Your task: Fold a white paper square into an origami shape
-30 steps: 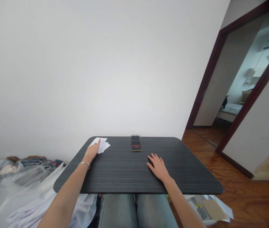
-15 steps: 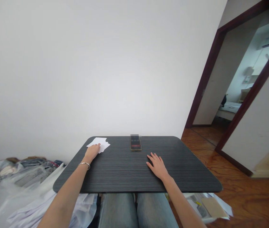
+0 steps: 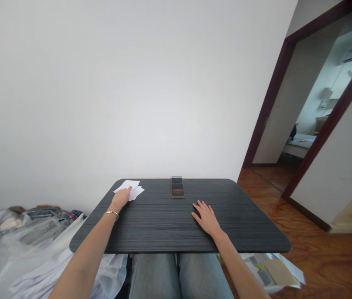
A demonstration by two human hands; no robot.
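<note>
I sit at a dark wood-grain table [image 3: 163,232]. My left hand [image 3: 120,199], with a silver bracelet on the wrist, reaches to the table's far left corner and rests its fingertips on a small stack of white paper sheets [image 3: 131,189]. Its fingers look loosely curled on the paper's near edge. My right hand [image 3: 206,216] lies flat on the table right of centre, fingers spread, holding nothing. A phone [image 3: 177,187] lies at the far edge between the hands, nearer the right one.
A white wall stands right behind the table. Clothes and plastic bags [image 3: 23,245] pile up on the left. Papers and a brown envelope [image 3: 275,272] lie on the wooden floor at the right. An open doorway [image 3: 316,124] leads to another room.
My left hand's fingers have drawn back slightly from the middle of the paper to its near edge. The right hand stays put.
</note>
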